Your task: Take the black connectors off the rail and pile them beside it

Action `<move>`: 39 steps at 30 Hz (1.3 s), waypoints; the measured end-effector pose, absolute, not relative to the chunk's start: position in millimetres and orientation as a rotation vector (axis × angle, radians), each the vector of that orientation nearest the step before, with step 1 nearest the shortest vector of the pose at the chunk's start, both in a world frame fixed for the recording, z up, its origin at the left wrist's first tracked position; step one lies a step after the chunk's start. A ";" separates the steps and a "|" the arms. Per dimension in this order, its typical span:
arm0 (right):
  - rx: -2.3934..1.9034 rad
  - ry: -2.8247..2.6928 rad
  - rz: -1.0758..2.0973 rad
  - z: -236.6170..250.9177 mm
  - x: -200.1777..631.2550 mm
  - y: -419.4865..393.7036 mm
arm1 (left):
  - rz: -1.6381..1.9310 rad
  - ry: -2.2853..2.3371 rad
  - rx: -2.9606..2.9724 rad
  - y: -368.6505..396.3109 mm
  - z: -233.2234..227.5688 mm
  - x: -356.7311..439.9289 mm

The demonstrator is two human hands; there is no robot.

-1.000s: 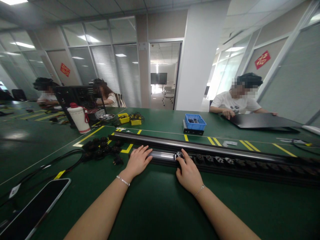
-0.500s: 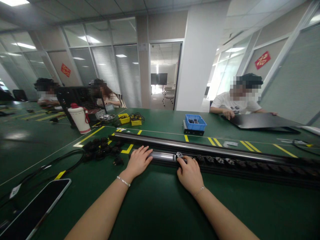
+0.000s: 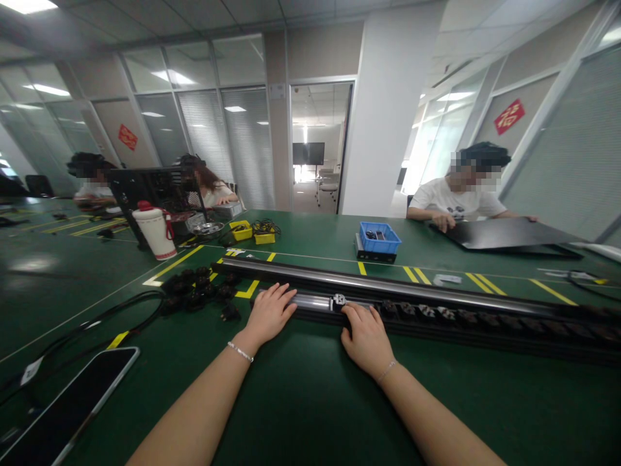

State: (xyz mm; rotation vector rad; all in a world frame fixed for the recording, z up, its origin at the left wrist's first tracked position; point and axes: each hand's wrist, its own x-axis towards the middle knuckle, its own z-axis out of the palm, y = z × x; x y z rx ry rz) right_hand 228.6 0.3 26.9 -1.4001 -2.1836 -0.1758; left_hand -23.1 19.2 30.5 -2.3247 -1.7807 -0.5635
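A long black channel with a silver inner face (image 3: 313,302) lies across the green table in front of me. My left hand (image 3: 270,315) rests over its left end, palm down, fingers stretched out and slightly apart. Over the near edge further right lies my right hand (image 3: 367,333), fingers loosely bent and apart. Its fingertips are at a small grey socket-like piece (image 3: 339,299) sitting in the channel. To the right, a row of dark socket-like pieces (image 3: 427,311) fills the channel. Behind it runs a second long rail (image 3: 369,283) with a shiny strip.
Dark plugs (image 3: 194,289) and cables are heaped at the left, near a phone (image 3: 72,404). Farther back stand a white bottle (image 3: 154,232), yellow bins (image 3: 240,230) and a blue bin (image 3: 379,237). A person (image 3: 470,194) at the right handles a black panel (image 3: 509,234); others sit at the left.
The small grey socket-like piece has slid a little left along the channel, and my right hand has shifted slightly left with it. My left hand has stayed in place.
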 end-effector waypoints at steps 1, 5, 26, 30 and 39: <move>-1.398 -2.185 -0.169 27.0 228.7 0.3 | -0.564 -1.783 -2.323 19.1 30.7 -23.1; -1.382 -2.215 -0.151 28.1 228.7 -1.2 | -0.565 -1.785 -2.319 18.6 30.9 -22.6; -1.319 -2.421 -0.185 28.4 222.0 -3.8 | -0.583 -1.808 -2.252 14.5 29.6 -9.4; -1.304 -2.405 -0.155 29.4 223.6 -3.4 | -0.708 -1.709 -2.377 10.0 33.4 -3.4; -1.291 -2.418 -0.129 30.0 224.6 -3.9 | -0.651 -1.472 -2.515 -2.0 35.0 37.7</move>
